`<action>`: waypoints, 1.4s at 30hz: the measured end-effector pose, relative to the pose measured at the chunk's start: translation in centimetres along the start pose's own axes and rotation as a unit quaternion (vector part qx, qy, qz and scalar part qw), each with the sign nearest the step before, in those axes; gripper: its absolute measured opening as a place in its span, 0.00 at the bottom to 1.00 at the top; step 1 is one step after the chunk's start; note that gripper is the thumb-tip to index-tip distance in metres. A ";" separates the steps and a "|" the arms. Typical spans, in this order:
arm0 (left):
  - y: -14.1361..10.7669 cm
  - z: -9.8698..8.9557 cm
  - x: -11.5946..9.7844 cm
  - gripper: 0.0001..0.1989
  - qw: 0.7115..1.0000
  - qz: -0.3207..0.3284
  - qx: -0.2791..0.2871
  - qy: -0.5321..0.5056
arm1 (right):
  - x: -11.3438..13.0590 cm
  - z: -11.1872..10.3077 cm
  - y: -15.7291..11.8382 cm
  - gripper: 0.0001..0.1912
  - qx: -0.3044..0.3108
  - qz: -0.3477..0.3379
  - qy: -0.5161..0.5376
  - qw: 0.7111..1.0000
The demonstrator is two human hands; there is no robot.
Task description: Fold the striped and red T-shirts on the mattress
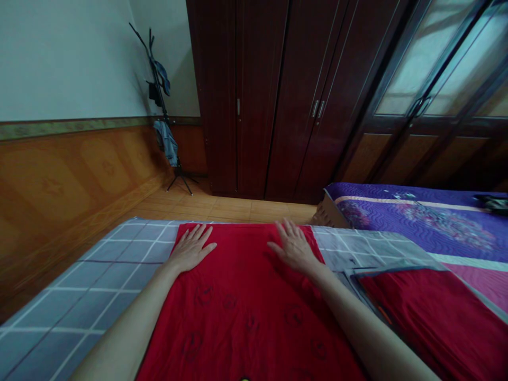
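A red cloth garment (246,275) with dark printed marks lies spread out in front of me, its near end running out of the picture. On its far left corner rests my left hand (192,248), flat with the fingers apart. Over the far right part is my right hand (292,245), fingers spread and slightly blurred; a shadow falls beneath it, and I cannot tell whether it touches the cloth. Neither hand grips anything. Under the garment is a grey-blue checked cover (99,288).
To the right lies a folded red cloth (440,312) with dark edging. Beyond it is a purple flowered bedspread (432,214). A dark red wardrobe (262,106) stands at the back, with a coat rack (159,90) holding clothes in the left corner.
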State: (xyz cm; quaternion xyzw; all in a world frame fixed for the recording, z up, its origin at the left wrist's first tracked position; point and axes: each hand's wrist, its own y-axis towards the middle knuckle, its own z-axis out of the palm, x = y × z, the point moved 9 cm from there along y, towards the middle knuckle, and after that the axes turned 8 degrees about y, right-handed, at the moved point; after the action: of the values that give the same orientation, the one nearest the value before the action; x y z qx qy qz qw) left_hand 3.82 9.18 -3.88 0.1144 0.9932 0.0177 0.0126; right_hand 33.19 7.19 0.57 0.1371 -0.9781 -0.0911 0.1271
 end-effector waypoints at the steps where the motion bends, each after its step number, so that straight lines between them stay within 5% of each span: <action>1: 0.0 0.0 0.0 0.36 1.000 0.000 0.002 0.001 | 2.2 1.0 -0.2 0.38 0.038 -0.059 0.023 0.997; 4: 0.0 -0.2 0.0 0.36 1.000 -0.004 0.007 0.001 | 2.3 2.4 -0.3 0.37 0.091 -0.088 0.030 0.992; 9: -0.2 -0.5 -0.1 0.36 1.000 -0.009 0.011 -0.009 | -7.0 -0.6 -0.2 0.37 0.003 0.150 -0.070 0.986; 11: -0.2 -0.5 -0.1 0.36 1.000 -0.013 0.010 -0.009 | -5.9 -1.0 -0.3 0.37 -0.011 0.142 -0.073 0.987; 15: -0.1 -0.4 0.0 0.37 1.000 -0.011 0.004 -0.008 | 2.7 1.2 -0.5 0.38 0.040 -0.064 0.021 0.997; 17: 0.0 -0.4 0.0 0.37 1.000 -0.007 0.003 -0.008 | 4.0 2.3 -0.6 0.37 0.071 -0.098 0.037 0.992; 21: 0.0 -0.6 0.7 0.37 1.000 -0.014 0.001 -0.006 | -1.9 1.9 0.5 0.37 0.014 0.051 -0.031 0.998; 25: -0.4 -1.5 0.6 0.35 0.999 -0.047 -0.005 0.005 | -4.6 1.4 0.8 0.38 -0.016 0.077 -0.057 0.995; 28: -0.7 -2.7 -4.7 0.36 1.000 0.024 0.006 -0.007 | -4.2 1.6 0.7 0.39 -0.013 0.073 -0.059 0.996; 32: -1.4 -3.6 -17.5 0.42 0.978 0.197 0.037 -0.064 | -4.0 1.7 0.7 0.37 -0.012 0.069 -0.077 0.995; 35: -0.8 -2.6 -23.0 0.45 0.970 0.212 0.056 -0.104 | -4.1 1.7 0.7 0.36 -0.010 0.061 -0.085 0.994; 36: -0.4 -2.2 -23.1 0.44 0.974 0.195 0.053 -0.099 | -4.1 1.7 0.7 0.36 -0.011 0.057 -0.087 0.995; 38: 0.1 -1.8 -20.0 0.41 0.989 0.127 0.039 -0.067 | -4.1 1.6 0.8 0.36 -0.018 0.051 -0.086 0.995; 42: -1.3 -3.3 -5.3 0.36 0.998 -0.065 0.022 -0.011 | -3.9 1.3 0.8 0.37 -0.032 0.050 -0.077 0.995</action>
State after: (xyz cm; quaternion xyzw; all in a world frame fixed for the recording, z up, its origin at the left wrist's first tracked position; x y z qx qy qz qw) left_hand 8.58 6.63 -0.52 0.0505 0.9985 -0.0064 0.0221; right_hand 36.29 9.27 -1.39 0.0766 -0.9873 -0.1257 0.0603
